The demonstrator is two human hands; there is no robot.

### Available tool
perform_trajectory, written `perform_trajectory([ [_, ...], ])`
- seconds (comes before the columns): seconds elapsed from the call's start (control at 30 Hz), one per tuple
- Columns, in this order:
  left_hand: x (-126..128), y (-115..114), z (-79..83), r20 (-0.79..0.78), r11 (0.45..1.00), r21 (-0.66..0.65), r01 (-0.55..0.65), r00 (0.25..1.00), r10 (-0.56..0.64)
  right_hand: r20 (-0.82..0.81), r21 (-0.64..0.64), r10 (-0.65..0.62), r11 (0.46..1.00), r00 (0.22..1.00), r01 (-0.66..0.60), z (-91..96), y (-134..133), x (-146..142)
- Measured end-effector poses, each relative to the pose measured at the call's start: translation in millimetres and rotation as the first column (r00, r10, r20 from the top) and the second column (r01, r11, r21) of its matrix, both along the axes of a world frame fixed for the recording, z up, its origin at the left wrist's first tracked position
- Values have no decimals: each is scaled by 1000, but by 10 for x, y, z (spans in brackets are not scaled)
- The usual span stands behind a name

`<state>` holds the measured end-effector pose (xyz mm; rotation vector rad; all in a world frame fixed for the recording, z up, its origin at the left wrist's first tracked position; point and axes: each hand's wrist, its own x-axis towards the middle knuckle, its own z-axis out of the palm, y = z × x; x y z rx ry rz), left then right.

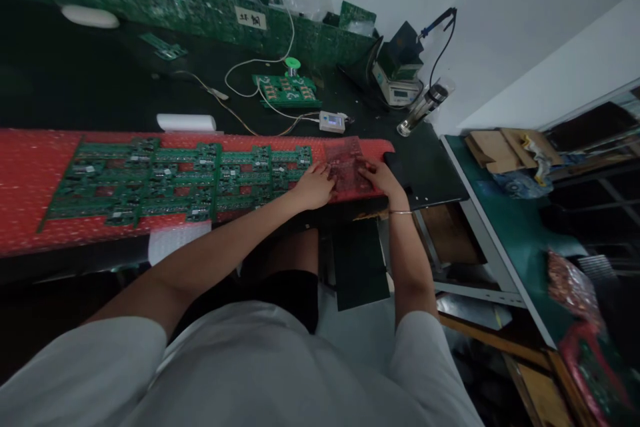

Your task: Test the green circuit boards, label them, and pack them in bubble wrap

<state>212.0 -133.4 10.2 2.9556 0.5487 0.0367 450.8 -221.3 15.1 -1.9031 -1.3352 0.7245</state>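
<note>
A long sheet of red bubble wrap (pixel 25 180) lies along the bench, with a row of green circuit boards (pixel 183 180) on it. At its right end a flap of the wrap is folded over, and a board shape shows faintly through the red film. My left hand (pixel 316 185) is at the left edge of this folded part, fingers curled onto the wrap beside the last uncovered board. On the opposite side my right hand (pixel 381 178) has its fingers bent and pressed on the same fold. Whatever the fingertips pinch underneath is partly hidden.
Behind the wrap are a small white device with a screen (pixel 332 122), stacked boards (pixel 290 90), a green solder spool (pixel 293 65) and loose cables. A scale (pixel 397 90) and a glass bottle (pixel 423 110) stand at the right. A white foam roll (pixel 186 123) lies behind the boards.
</note>
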Motion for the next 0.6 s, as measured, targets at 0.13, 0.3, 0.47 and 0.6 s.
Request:
perform_trajectory([
  [0.13, -257, 226, 101, 38, 996, -59, -69, 997, 71, -100, -55, 1, 998, 995, -7, 16, 37, 45],
  [0.3, -643, 496, 135, -87, 972, 3, -235, 968, 234, -91, -40, 25, 999, 996, -28, -6, 50, 70],
  [0.47, -730, 603, 105, -92, 976, -30, -216, 973, 212, -24, -33, 47, 998, 999, -48, -1, 62, 66],
  [0.6, -659, 573, 244, 1, 969, -41, -243, 970, 243, -9, -55, 47, 997, 999, -47, 41, 54, 42],
])
